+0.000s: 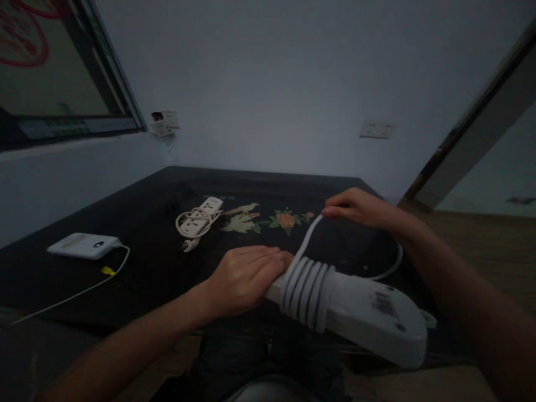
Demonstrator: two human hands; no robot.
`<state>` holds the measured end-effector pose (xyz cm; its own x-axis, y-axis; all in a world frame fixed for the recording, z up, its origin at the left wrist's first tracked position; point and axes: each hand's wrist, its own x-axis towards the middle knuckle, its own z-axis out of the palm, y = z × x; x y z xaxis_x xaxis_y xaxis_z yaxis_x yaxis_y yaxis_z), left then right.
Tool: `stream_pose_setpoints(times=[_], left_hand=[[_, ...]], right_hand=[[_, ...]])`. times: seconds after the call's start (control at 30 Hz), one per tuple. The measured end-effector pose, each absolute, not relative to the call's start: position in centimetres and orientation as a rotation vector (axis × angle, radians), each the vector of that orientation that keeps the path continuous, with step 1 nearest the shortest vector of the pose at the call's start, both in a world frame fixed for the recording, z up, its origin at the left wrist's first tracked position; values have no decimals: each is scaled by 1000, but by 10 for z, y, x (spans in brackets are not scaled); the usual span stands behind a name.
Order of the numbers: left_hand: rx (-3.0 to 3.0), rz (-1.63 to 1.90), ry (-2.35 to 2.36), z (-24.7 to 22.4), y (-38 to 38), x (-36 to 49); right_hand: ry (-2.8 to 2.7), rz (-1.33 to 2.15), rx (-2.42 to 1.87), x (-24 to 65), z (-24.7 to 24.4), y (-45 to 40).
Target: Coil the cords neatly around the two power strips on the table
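Note:
A white power strip (pixel 377 312) is tilted over the near edge of the dark table, its right end closest to me. Several turns of its white cord (pixel 307 293) are wound side by side around its body. My left hand (pixel 247 276) is closed around the strip's left end, close to the coils. Up and to the right, my right hand (pixel 349 206) pinches the cord, which runs taut from the coils to its fingertips. More cord loops behind the right wrist and down toward the strip. The plug cannot be clearly made out.
A second power strip (pixel 201 218) with its cord bundled around it lies farther back on the table (pixel 154 195). At the left rests a white power bank (pixel 84 245) with a cable and a yellow tag (pixel 108 271). Wall sockets (pixel 377 129) sit behind the table.

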<state>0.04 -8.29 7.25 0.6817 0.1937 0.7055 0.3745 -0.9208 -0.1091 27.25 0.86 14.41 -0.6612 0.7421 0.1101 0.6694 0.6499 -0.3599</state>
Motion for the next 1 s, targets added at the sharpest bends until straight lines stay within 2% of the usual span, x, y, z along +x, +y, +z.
stream_pose_setpoints(times=[0.13, 0.27, 0.5, 0.7, 0.83, 1.0], left_hand=[[-2617, -1286, -847, 73, -85, -13], [-2412, -1673, -1423, 65, -72, -16], [-2322, -2243, -1841, 53, -39, -14], [-2369, -2292, -1978, 36, -13, -31], [-2298, -2446, -2075, 28, -4, -41], [-2234, -2411, -2149, 22, 1, -48]], right_hand=[[-2586, 545, -1107, 264, 129, -1], [-2561, 570, -1041, 255, 114, -7], [-2494, 355, -1237, 240, 108, -22], [-2453, 206, -1319, 239, 117, -47], [-2432, 92, -1342, 246, 123, -59], [-2418, -231, -1367, 246, 128, -64]])
